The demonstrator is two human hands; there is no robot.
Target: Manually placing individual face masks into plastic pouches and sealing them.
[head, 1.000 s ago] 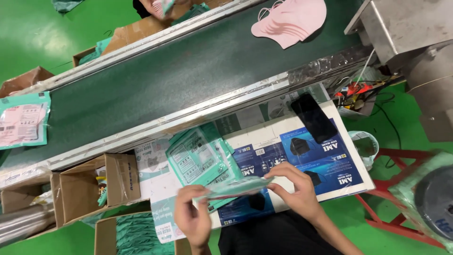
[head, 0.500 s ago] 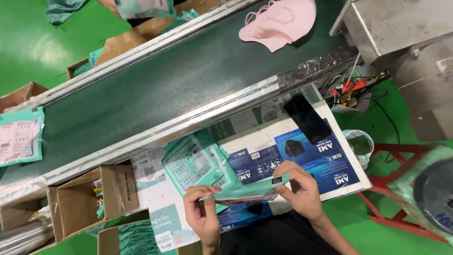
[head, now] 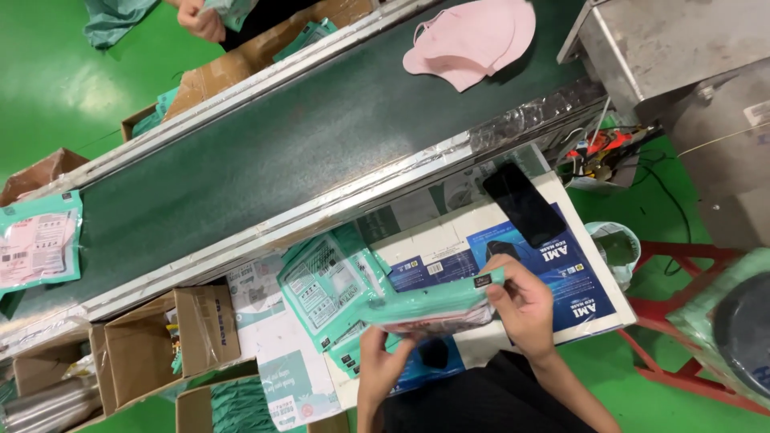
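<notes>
Hands: left (head: pixel 383 365), right (head: pixel 521 303) grip green pouch (head: pixel 437 303) ends | above table edge

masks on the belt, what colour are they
Pink; the masks lie on the dark green belt, clearest in the head view.

Conveyor belt (head: pixel 265 172) w/ pink masks (head: pixel 473 40) (far end), teal packet (head: pixel 36 244).

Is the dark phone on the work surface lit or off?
Off, as far as shows: the phone lies flat with a uniformly black screen, apart from both hands, which hold a teal pouch.
</notes>
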